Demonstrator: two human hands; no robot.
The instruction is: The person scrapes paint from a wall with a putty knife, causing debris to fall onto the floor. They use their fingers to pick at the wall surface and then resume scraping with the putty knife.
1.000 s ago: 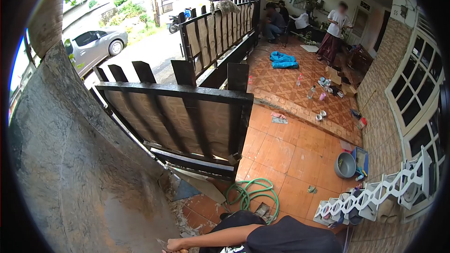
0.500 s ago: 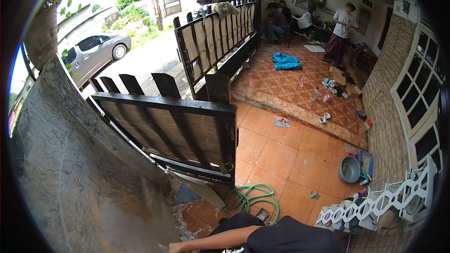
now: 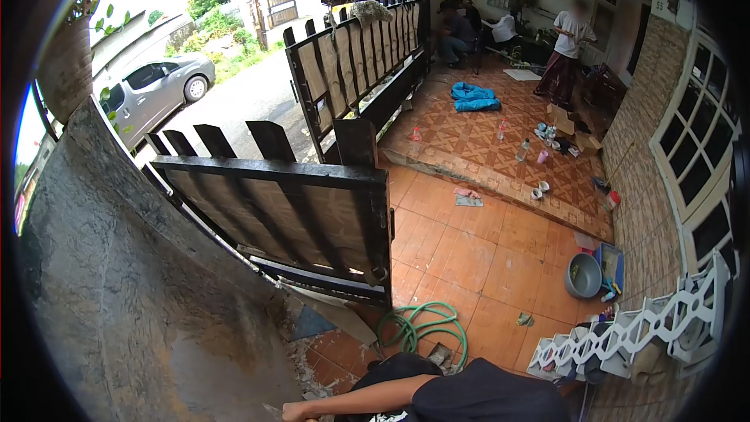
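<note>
My right hand (image 3: 295, 412) is at the bottom edge, left of centre, at the end of my bare forearm. Its fingers are closed round a hand tool, mostly cut off by the frame; a thin pale tip (image 3: 271, 408) shows beside the hand. Close by on the left rises a rough grey cement wall (image 3: 156, 289), with stains low down. Pale debris (image 3: 312, 379) lies on the floor between the wall and my dark-clothed leg. My left hand is out of view.
A black gate (image 3: 273, 219) stands ahead. A green hose (image 3: 422, 328) lies coiled on orange tiles, with a grey basin (image 3: 583, 276) and a white rack (image 3: 633, 328) to the right. Farther back, a person (image 3: 568, 51) stands on the raised floor near others sitting. A car (image 3: 152, 94) is outside.
The view has shifted, so the gate sits lower and farther left. My right hand stays near the bottom edge, and less of the tool's handle shows than at first.
</note>
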